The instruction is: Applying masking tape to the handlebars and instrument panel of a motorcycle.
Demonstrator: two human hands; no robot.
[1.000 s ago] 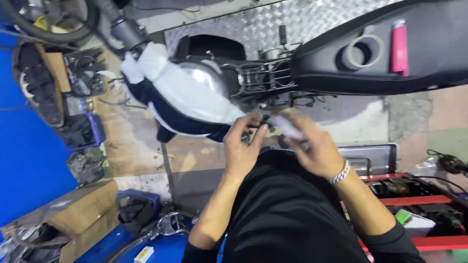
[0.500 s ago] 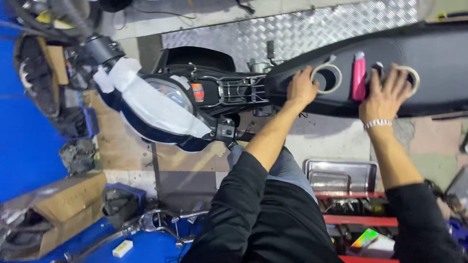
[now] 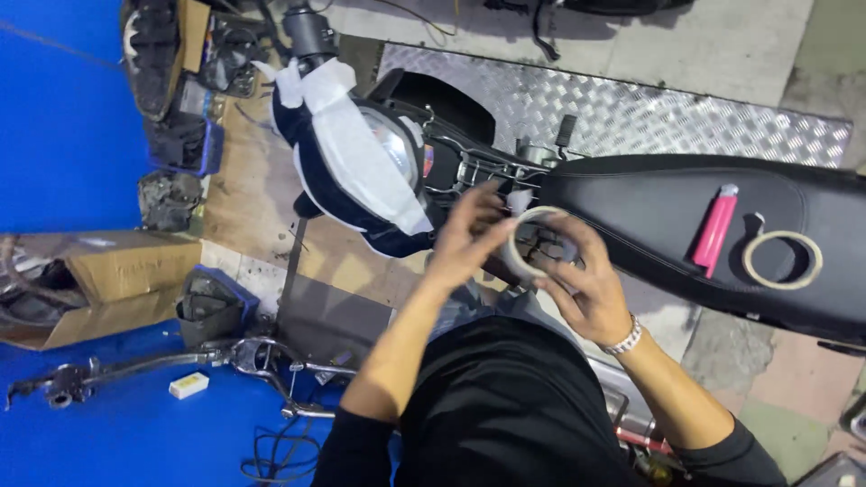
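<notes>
Over black scooter seat (image 3: pixel 658 216) | both hands' grip pinching tape roll (image 3: pixel 532 243) | steel plate (image 3: pixel 631 113), seemingly workshop floor

**Both hands raised together, fingers working close**

Both arms reach forward from the body, bent at the elbows, in black sleeves pushed up to leave the forearms bare. The left hand (image 3: pixel 469 239) is lifted with its back toward the camera, fingers spread and curled, the fingertips meeting the right hand's. The right hand (image 3: pixel 582 289) sits just beside it, palm turned inward, fingers bent in a loose pinching grip. A beaded band circles the right wrist. The two hands touch at the fingertips.
</notes>
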